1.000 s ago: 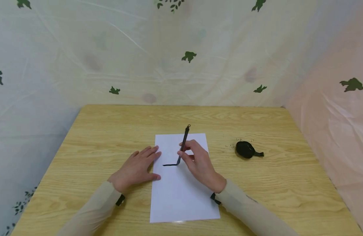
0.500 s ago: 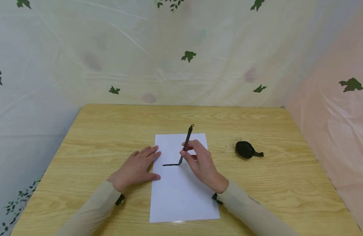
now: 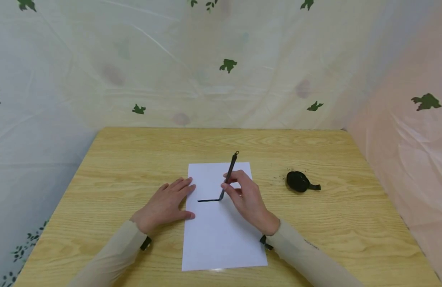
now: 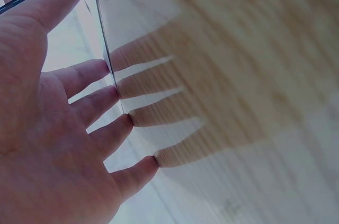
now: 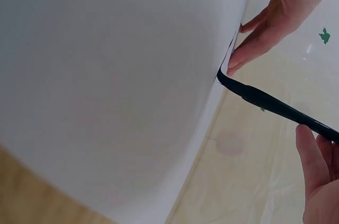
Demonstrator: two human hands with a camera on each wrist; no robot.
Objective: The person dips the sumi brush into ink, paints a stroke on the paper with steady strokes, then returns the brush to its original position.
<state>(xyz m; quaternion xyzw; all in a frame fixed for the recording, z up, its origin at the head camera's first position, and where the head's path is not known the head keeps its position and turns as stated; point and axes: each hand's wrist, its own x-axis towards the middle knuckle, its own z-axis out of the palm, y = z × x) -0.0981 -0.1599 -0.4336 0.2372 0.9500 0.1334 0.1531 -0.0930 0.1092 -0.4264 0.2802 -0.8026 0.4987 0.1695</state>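
A white sheet of paper [image 3: 221, 239] lies upright on the wooden table, with a black horizontal stroke [image 3: 208, 200] across its upper half. My right hand [image 3: 249, 201] pinches a black brush [image 3: 231, 169] between thumb and fingers, its handle tilted right. In the right wrist view the bent tip of the brush [image 5: 259, 98] touches the paper [image 5: 116, 86] at the stroke's right end. Spread out flat, my left hand [image 3: 165, 205] rests with its fingertips and thumb on the paper's left edge. The left wrist view shows these fingers [image 4: 103, 102] straight and apart.
To the right of the paper a small black dish with a short handle [image 3: 298, 181] stands on the table [image 3: 332, 235], dark specks around its far side. Behind the table and at both sides hang pale sheets [image 3: 163, 52] with green bird shapes.
The right hand and brush have moved slightly right, and the black stroke has grown longer to the right. My left hand has stayed in place on the paper.
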